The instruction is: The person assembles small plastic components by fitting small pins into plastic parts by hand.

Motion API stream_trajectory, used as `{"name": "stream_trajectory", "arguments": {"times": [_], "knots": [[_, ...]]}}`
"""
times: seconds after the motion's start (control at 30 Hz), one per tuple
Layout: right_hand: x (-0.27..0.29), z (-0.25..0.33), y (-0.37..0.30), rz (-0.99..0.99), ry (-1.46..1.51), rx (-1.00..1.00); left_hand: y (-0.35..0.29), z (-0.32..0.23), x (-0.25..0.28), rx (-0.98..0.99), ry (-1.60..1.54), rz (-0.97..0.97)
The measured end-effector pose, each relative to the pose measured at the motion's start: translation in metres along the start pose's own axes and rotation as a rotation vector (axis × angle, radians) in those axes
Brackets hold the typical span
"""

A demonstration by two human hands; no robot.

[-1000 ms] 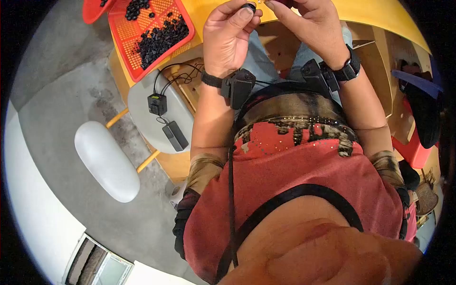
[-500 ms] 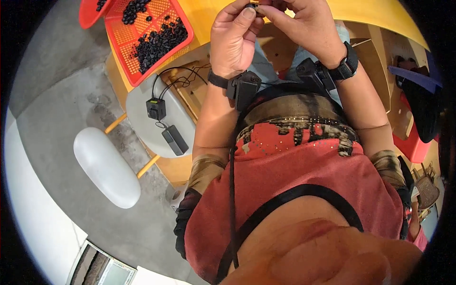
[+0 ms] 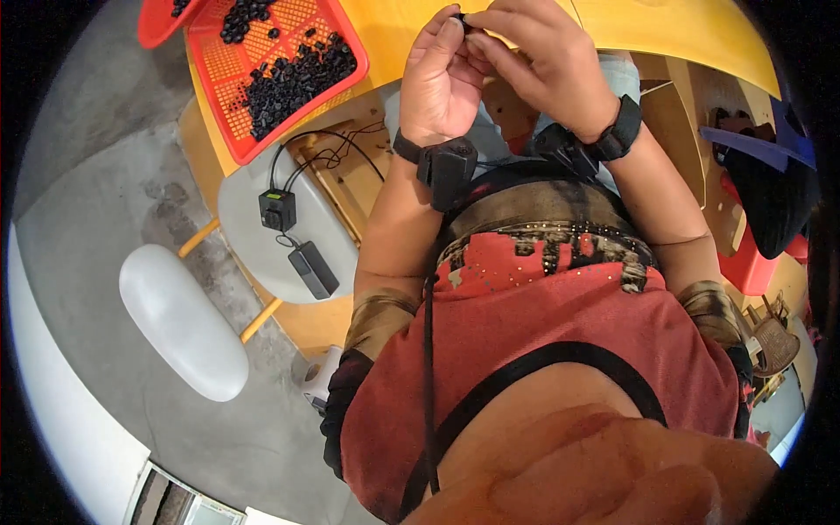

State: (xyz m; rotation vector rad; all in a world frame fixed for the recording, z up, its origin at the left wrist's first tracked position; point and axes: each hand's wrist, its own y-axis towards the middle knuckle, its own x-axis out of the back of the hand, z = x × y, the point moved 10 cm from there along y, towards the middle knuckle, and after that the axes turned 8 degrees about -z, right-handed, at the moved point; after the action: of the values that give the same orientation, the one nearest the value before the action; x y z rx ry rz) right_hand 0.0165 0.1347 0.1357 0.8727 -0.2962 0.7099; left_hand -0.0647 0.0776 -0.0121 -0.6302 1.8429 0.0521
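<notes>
At the top middle, over the near edge of the yellow table (image 3: 665,28), my two hands meet around a small black part (image 3: 462,21). My left hand (image 3: 444,83) pinches it between thumb and fingertips, palm turned up. Thumb and fingers of my right hand (image 3: 549,63) close on the same part from the right. Most of the part is covered by fingers, so its exact kind cannot be made out. To the left, an orange-red plastic basket (image 3: 213,105) holds a heap of small black parts (image 3: 293,87) and a smaller group of rounder black pieces (image 3: 245,19).
Another red container (image 3: 157,31) stands beside the basket. A grey chair (image 3: 241,206) at my left carries a black box with cables (image 3: 277,210) and a black adapter (image 3: 313,269). At right are a red stool (image 3: 748,267) and dark cloth (image 3: 770,206).
The whole view has shifted slightly. My right hand has turned a little, its fingers now further over the black part. Both hands remain together around it.
</notes>
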Motion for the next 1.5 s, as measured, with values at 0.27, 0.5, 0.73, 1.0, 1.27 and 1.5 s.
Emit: {"name": "stream_trajectory", "arguments": {"times": [0.27,0.5,0.73,1.0,1.27,1.5], "knots": [[0.011,-0.007,-0.01,-0.143,-0.007,0.385,0.009,0.007,0.0,0.007,-0.027,-0.005],[0.028,-0.131,-0.032,0.099,-0.678,-0.272,0.012,0.006,0.002,0.06,-0.1,-0.003],[0.049,-0.146,0.0,-0.063,-0.508,-0.373,0.018,-0.002,0.01,0.05,-0.118,-0.018],[0.02,-0.149,0.046,-0.124,-0.504,-0.229,0.024,-0.006,0.018,0.06,-0.122,-0.039],[0.01,-0.146,0.037,-0.124,-0.442,-0.145,0.016,-0.002,0.009,0.066,-0.118,-0.025],[0.004,-0.154,0.025,-0.058,-0.648,-0.183,0.012,0.002,0.005,0.068,-0.102,-0.023]]}}
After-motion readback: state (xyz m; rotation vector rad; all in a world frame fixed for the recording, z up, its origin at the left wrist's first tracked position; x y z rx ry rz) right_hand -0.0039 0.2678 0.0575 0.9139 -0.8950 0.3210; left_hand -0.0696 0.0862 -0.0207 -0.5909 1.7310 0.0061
